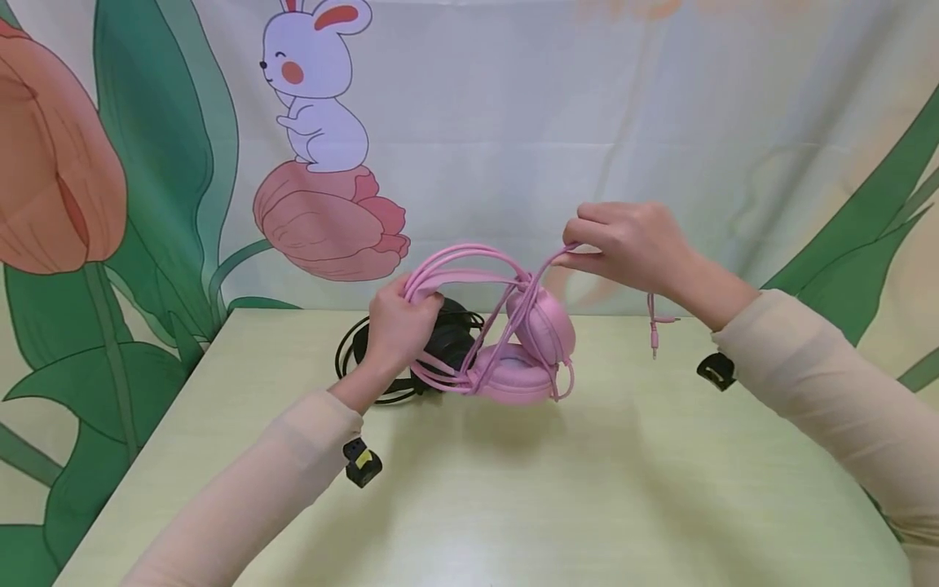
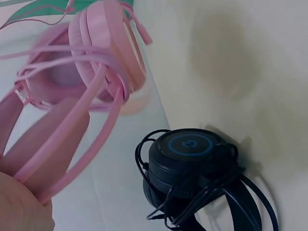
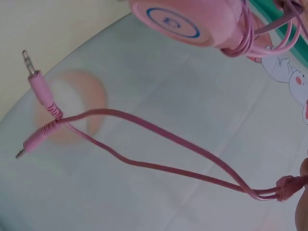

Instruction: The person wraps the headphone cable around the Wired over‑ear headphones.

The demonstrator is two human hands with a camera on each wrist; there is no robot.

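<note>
Behind the pale green table (image 1: 513, 489) hangs a printed cloth backdrop (image 1: 660, 122) showing a white rabbit (image 1: 319, 90) seated on tulips.

Left to centre: a black headset (image 2: 192, 168) lies on the far middle of the table with its own cord bunched loosely around it. The left hand (image 1: 399, 326) sits just in front of it, fingers curled firmly round the left end of the band of a pink headset (image 1: 513, 342). The band arches rightward from that grip, so the headset's long axis runs left to right. Its two ear cups lie to the right of the left hand, the lower one touching the table and the upper one tilted against it. Several turns of pink cable (image 1: 506, 318) run round the cups and along the band; the left wrist view shows these loops crossing the near cup.

Centre to right: from the cups the cable rises up and to the right to the right hand (image 1: 631, 244), held above the table and higher than the headset. Its thumb and fingertips pinch the cable tight. Beyond the pinch the free tail hangs down on the right and ends in two plugs (image 3: 36, 110), which split from one junction and hang clear of the table.

Judgement: the loose length lies right of the headset and in the right hand alone; the left hand only steadies the band.
</note>
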